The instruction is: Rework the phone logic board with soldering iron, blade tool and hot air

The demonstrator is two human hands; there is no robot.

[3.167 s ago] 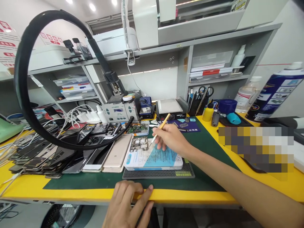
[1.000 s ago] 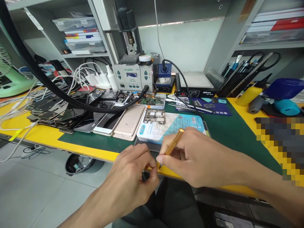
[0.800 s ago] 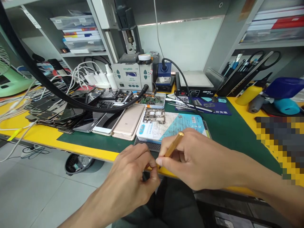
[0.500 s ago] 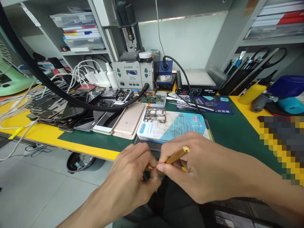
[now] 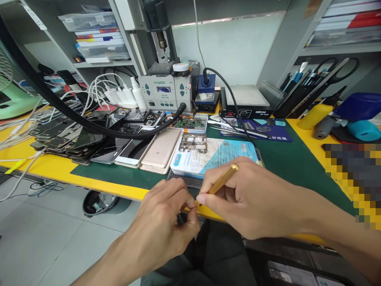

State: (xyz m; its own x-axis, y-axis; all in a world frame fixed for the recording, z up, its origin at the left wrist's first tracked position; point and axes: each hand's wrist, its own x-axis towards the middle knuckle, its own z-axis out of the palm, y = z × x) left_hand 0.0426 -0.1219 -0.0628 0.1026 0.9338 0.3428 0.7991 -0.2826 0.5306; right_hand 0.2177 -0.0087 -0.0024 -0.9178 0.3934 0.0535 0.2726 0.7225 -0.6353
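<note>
My right hand (image 5: pixel 253 202) grips a slim gold-coloured hand tool (image 5: pixel 223 179) like a pen, its tip pointing down-left over the yellow table edge (image 5: pixel 119 190). My left hand (image 5: pixel 165 226) is pinched shut at that tip, thumb and forefinger touching it; a small dark piece (image 5: pixel 179 219) shows under those fingers. Both hands hover in front of the bench. Just beyond them a bare phone circuit board (image 5: pixel 193 142) lies on a white-and-blue box (image 5: pixel 214 157) set on a black ridged mat (image 5: pixel 186 180).
A gold phone (image 5: pixel 160 150) and a pile of dark phones (image 5: pixel 74 135) lie to the left on the green mat (image 5: pixel 285 167). Behind stand a soldering station (image 5: pixel 165 93), a hot plate (image 5: pixel 248 101), tweezers on a blue pad (image 5: pixel 256 133) and a black hose (image 5: pixel 98 129). A waste bin (image 5: pixel 101 202) sits below.
My right hand left the circuit board and came to the table edge, where my left hand joined it at the tool's tip. In the last half second the tool's handle tilted upward.
</note>
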